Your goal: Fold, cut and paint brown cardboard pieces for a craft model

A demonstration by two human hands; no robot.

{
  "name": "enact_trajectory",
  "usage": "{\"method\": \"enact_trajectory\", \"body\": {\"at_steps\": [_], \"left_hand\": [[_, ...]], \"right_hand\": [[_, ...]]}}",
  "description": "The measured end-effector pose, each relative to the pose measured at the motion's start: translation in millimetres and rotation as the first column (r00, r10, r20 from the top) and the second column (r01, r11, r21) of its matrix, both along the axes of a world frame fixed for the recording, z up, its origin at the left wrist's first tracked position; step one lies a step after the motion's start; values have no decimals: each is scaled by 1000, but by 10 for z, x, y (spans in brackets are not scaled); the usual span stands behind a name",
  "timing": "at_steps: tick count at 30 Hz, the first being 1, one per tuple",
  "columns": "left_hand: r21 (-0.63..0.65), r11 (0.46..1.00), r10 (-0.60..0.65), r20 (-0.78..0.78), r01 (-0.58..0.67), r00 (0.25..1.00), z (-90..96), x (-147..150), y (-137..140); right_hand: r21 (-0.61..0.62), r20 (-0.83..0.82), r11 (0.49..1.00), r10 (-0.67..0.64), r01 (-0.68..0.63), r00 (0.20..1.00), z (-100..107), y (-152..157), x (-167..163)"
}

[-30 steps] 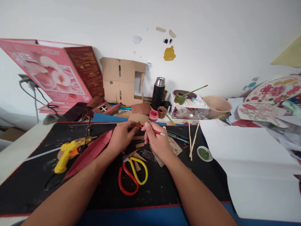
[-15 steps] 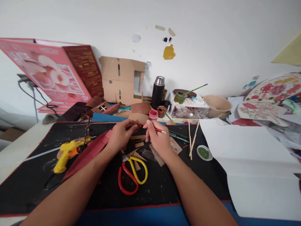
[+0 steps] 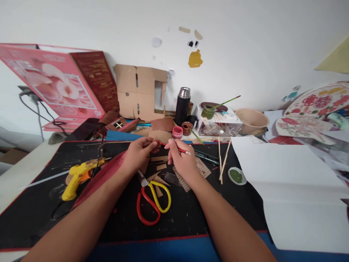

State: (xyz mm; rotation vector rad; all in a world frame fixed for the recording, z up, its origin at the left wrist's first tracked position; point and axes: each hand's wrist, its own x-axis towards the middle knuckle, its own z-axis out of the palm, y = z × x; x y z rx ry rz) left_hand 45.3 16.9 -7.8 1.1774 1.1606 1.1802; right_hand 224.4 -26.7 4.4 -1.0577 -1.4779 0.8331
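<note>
My right hand (image 3: 182, 160) is closed around a thin red paintbrush (image 3: 183, 150), whose pale end points right and whose tip points left. My left hand (image 3: 139, 153) pinches a small piece (image 3: 157, 142), brown with some red on it, perhaps cardboard; the fingers hide most of it. The brush tip is at this piece. Below the hands, scissors (image 3: 154, 203) with one red and one yellow handle lie on the black mat (image 3: 188, 218). Cardboard scraps (image 3: 161, 167) and a piece of corrugated cardboard (image 3: 203, 168) lie around them.
A yellow glue gun (image 3: 79, 176) lies at left. Behind the hands stand a pink paint jar (image 3: 177, 132), a brown paint jar (image 3: 187, 128) and a black thermos (image 3: 183, 107). Wooden sticks (image 3: 224, 163), a lid with green paint (image 3: 236, 176) and white paper (image 3: 297, 196) are at right.
My left fingers have shifted slightly on the small piece, which shows more red now. The brush has moved a little to the left with my right hand. The view has tilted slightly.
</note>
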Motion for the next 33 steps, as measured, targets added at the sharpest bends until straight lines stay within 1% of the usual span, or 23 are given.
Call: {"method": "enact_trajectory", "body": {"at_steps": [5, 10, 16, 25, 30, 33], "left_hand": [[-24, 1000, -6, 27, 7, 1000, -4, -20, -2], [-71, 997, 11, 53, -7, 999, 30, -20, -25], [-84, 996, 27, 86, -20, 996, 29, -11, -25], [-107, 994, 29, 143, -14, 989, 27, 5, -31], [-113, 994, 16, 110, -3, 994, 33, 19, -40], [-136, 991, 25, 140, -6, 990, 38, 33, -46]], "right_hand": [[15, 67, 1000, -11, 10, 998, 20, -11, -6], [44, 96, 999, 10, -14, 995, 12, -17, -6], [69, 200, 998, 0, -14, 980, 13, -45, -7], [109, 255, 992, 29, -58, 967, 34, -79, -27], [120, 274, 989, 46, -82, 961, 41, -84, -34], [149, 282, 985, 44, -90, 958, 36, -75, -39]]}}
